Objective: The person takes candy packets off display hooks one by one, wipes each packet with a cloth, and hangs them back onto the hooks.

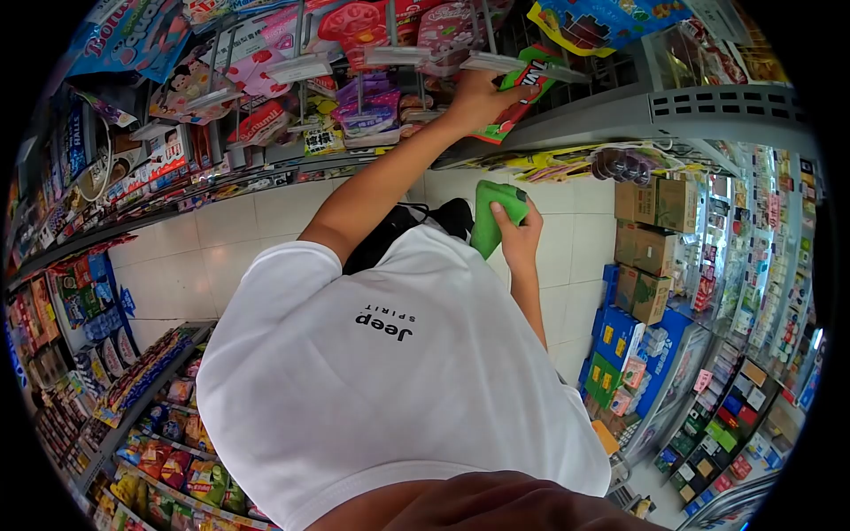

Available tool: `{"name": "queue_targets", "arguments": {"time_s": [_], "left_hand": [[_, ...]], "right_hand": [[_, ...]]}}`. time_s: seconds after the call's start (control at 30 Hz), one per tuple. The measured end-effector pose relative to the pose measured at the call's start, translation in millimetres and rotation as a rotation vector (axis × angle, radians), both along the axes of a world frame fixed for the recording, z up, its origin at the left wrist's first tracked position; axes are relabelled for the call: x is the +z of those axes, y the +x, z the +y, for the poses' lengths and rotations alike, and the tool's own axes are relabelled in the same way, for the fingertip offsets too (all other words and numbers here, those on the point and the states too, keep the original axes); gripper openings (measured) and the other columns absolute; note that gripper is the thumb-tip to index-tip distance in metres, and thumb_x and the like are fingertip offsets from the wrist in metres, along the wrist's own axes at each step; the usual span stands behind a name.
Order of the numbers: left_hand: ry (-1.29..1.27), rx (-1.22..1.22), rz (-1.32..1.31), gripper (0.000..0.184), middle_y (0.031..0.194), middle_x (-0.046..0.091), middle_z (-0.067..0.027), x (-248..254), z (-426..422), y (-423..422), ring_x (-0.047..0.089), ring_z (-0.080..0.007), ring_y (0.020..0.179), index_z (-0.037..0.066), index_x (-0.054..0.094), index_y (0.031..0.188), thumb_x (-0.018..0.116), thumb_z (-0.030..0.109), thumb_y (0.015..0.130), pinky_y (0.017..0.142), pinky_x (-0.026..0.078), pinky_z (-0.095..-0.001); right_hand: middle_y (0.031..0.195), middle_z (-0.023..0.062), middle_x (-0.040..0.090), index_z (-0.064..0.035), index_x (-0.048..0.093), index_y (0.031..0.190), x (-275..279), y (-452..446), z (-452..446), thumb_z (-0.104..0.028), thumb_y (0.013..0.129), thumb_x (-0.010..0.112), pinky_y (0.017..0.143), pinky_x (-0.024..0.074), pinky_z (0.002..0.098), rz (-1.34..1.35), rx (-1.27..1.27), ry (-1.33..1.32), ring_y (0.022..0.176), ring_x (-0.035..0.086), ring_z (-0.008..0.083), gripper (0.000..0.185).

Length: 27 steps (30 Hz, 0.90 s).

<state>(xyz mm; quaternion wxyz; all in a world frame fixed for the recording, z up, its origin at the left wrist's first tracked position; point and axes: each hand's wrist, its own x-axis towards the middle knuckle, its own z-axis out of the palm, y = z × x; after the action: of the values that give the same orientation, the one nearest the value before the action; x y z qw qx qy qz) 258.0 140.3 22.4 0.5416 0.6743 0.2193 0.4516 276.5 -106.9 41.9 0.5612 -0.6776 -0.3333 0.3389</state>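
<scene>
My left hand (479, 101) reaches up to the shelf and is closed on a red and green snack bag (506, 117), whose top lies close to a clear price-tag holder (496, 63). Part of the bag is hidden behind my fingers. Lower down, in front of my body, my right hand (524, 232) grips a folded green cloth (486, 221). A small dark patch shows near the fingertips. Hanging candy bags fill the hooks left of my left hand, among them a purple bag (370, 111) and a pink bag (447, 31).
A blue pouch (611, 19) hangs at the upper right, above the grey shelf edge (726, 106). Cardboard boxes (653, 252) are stacked on the tiled floor (567, 265) to the right. More stocked shelves stand at the lower left (177, 416) and far right.
</scene>
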Motion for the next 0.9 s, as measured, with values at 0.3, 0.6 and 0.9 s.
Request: {"name": "queue_targets", "arguments": {"time_s": [0.3,0.6,0.9], "left_hand": [[-0.157,-0.025,0.166,0.044,0.075,0.07,-0.0116,11.2,6.5,-1.3,0.064,-0.0222,0.067,0.0,0.07,0.093,0.083,0.041,0.082,0.065,0.05,-0.0372],[-0.041,0.098,0.043,0.03,0.09,0.073,-0.0031,-40.4,38.5,37.6,0.065,-0.0082,0.077,0.003,0.072,0.109,0.077,0.028,0.093,0.068,0.051,-0.0274],[-0.112,0.08,0.097,0.041,0.101,0.073,-0.0078,-48.4,20.2,12.9,0.068,-0.014,0.09,0.003,0.068,0.119,0.078,0.032,0.092,0.078,0.053,-0.0304]], "right_hand": [[0.098,0.0028,0.071,0.0011,0.068,0.114,-7.2,2.1,-2.5,-0.009,0.091,0.077,0.079,0.0513,0.0253,0.035,-0.018,0.009,0.087,0.062,0.0088,0.027],[0.097,0.0031,0.071,0.0013,0.068,0.113,-10.1,2.8,-2.8,-0.009,0.09,0.078,0.077,0.0519,0.0251,0.006,-0.005,-0.005,0.086,0.063,0.0089,0.027],[0.098,0.0029,0.071,0.0013,0.068,0.113,-10.3,0.7,-4.8,-0.008,0.091,0.077,0.078,0.0514,0.025,0.008,0.019,-0.013,0.087,0.063,0.0087,0.026]]}}
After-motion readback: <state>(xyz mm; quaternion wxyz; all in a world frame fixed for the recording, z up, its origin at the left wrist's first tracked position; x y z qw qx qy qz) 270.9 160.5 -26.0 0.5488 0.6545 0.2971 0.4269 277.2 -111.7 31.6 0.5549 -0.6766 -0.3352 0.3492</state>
